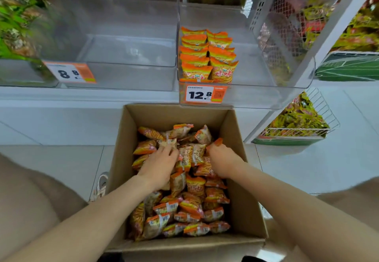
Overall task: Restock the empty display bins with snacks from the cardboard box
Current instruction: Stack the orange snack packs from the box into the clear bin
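Centre: my left hand (160, 165) and right hand (222, 159) clutch snack packets (194, 185), presumably light and slippery; best grasped by their pillowy middles.

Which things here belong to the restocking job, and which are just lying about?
Job: box; snacks; empty bin; part-filled bin; left hand and right hand, both gripping snacks.
Lying about: wire basket; shoe; green packets.

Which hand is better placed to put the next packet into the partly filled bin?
Probably right: the right hand grips an orange snack packet and sits nearer that clear plastic bin.
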A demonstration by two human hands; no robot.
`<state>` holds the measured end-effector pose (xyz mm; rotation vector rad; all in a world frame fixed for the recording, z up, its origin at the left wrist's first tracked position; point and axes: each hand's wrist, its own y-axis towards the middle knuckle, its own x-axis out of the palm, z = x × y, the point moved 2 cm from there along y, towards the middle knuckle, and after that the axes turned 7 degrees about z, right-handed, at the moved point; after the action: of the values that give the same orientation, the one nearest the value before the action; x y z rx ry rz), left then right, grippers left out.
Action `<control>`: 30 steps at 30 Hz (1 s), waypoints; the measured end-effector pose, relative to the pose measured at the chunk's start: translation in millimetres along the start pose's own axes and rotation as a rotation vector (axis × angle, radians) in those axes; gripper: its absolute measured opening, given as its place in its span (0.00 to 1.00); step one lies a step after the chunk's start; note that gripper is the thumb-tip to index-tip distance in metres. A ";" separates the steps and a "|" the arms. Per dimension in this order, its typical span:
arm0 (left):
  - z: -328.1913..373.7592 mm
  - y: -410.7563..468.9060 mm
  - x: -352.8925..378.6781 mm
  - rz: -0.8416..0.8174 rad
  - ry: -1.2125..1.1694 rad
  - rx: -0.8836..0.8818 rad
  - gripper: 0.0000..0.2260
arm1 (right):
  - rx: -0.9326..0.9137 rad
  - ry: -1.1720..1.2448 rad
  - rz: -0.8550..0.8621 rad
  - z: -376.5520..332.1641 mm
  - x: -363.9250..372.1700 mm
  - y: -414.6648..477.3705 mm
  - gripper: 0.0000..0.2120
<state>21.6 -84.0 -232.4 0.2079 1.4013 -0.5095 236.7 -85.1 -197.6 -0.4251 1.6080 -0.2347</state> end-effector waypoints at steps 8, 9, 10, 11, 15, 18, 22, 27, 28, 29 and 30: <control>-22.0 28.4 22.4 -0.001 0.160 0.032 0.29 | 0.141 0.099 0.046 2.7 36.9 21.0 0.40; -20.6 29.6 23.4 -0.021 0.150 0.021 0.28 | 0.136 0.072 0.056 2.1 39.1 21.9 0.40; -19.2 30.7 23.7 -0.054 0.142 0.012 0.27 | 0.131 0.076 0.049 1.2 40.3 21.7 0.41; -18.0 31.3 23.6 -0.088 0.140 0.008 0.26 | 0.125 0.109 0.034 1.0 41.3 22.0 0.42; -16.6 30.1 17.8 -0.094 0.145 0.026 0.20 | 0.121 0.225 -0.040 5.8 25.4 23.0 0.35; -21.9 26.5 11.5 -0.043 0.003 -0.035 0.23 | 0.041 0.232 -0.028 9.3 -3.0 17.4 0.28; -23.8 19.4 -18.6 -0.012 -0.410 -0.152 0.17 | -0.027 0.320 0.037 14.4 -45.2 7.0 0.08; -6.2 10.0 -74.3 0.135 -0.806 -0.181 0.12 | -0.126 0.417 0.157 13.2 -98.2 -21.2 0.22; -1.3 8.4 -85.5 0.159 -0.886 -0.176 0.11 | -0.145 0.425 0.171 12.1 -107.3 -27.5 0.24; 2.8 6.5 -95.7 0.182 -0.948 -0.162 0.09 | -0.163 0.431 0.177 11.1 -114.6 -32.3 0.25; 6.1 4.1 -104.9 0.203 -0.985 -0.134 0.07 | -0.179 0.439 0.181 10.9 -120.6 -36.8 0.25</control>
<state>20.1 -60.2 -130.0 -0.0232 0.4398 -0.2733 256.9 -68.2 -73.8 -0.3774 2.0968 -0.0460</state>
